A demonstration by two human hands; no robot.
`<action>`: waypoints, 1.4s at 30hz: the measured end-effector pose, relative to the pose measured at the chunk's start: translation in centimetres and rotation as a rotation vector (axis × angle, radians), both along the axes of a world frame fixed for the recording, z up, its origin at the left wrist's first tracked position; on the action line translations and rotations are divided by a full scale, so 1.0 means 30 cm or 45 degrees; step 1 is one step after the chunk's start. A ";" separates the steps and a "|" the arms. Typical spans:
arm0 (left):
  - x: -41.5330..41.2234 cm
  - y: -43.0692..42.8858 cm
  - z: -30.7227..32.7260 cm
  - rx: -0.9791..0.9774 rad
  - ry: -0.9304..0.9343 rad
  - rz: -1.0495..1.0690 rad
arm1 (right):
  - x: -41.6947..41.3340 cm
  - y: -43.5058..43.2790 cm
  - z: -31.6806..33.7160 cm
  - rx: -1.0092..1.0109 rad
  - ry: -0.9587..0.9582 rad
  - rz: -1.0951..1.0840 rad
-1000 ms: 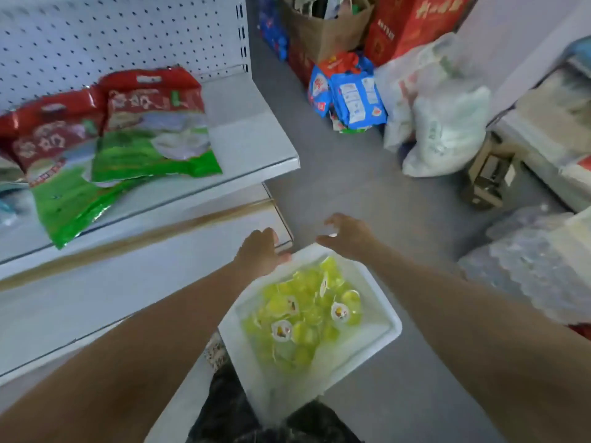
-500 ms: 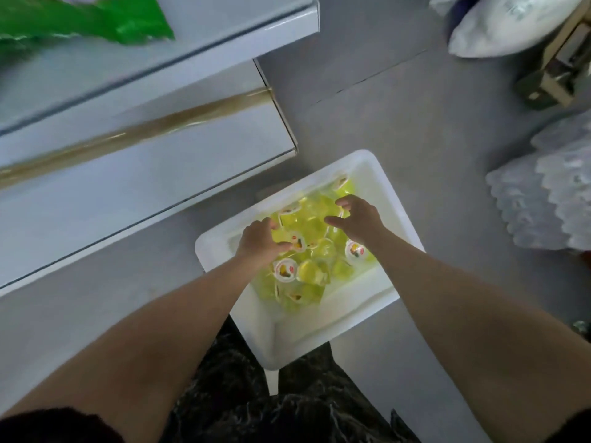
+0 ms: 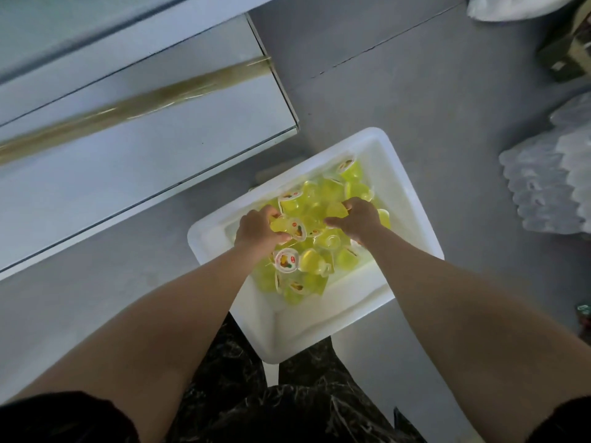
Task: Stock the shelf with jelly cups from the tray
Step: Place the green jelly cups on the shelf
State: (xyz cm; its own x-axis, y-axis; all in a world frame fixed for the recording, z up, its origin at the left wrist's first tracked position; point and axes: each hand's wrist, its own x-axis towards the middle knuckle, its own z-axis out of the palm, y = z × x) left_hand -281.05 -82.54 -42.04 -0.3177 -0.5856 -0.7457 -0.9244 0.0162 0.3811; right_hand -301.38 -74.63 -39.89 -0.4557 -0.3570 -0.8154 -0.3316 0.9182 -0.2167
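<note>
A white tray (image 3: 412,215) sits on the grey floor in front of me, holding a heap of yellow-green jelly cups (image 3: 315,266) with white printed lids. Both hands are down in the heap. My left hand (image 3: 257,230) is closed around a jelly cup (image 3: 292,227) whose lid faces up. My right hand (image 3: 359,219) has its fingers curled on a cup (image 3: 335,210) near the tray's middle. The white shelf (image 3: 137,161) with a brownish strip runs along the upper left, bare where it shows.
Clear bubbled packaging (image 3: 553,183) lies on the floor at the right. A white bag (image 3: 511,6) and a cardboard box (image 3: 569,55) sit at the top right. My dark patterned trousers (image 3: 287,401) are right below the tray.
The view tilted down, away from the snack bags on the upper shelf. Both hands dropped from the tray's far rim into the cups and closed on them.
</note>
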 end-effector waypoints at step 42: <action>0.240 -0.291 1.774 -0.363 0.918 0.386 | 0.169 -0.368 1.647 -1.661 -0.592 0.107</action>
State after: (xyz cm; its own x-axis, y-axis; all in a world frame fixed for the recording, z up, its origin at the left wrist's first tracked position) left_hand -273.84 -91.28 11.19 -0.4590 -0.8582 -0.2299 -0.4351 -0.0085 0.9003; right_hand -296.31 -85.68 9.50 -0.1761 -0.9828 0.0562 -0.0367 -0.0505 -0.9980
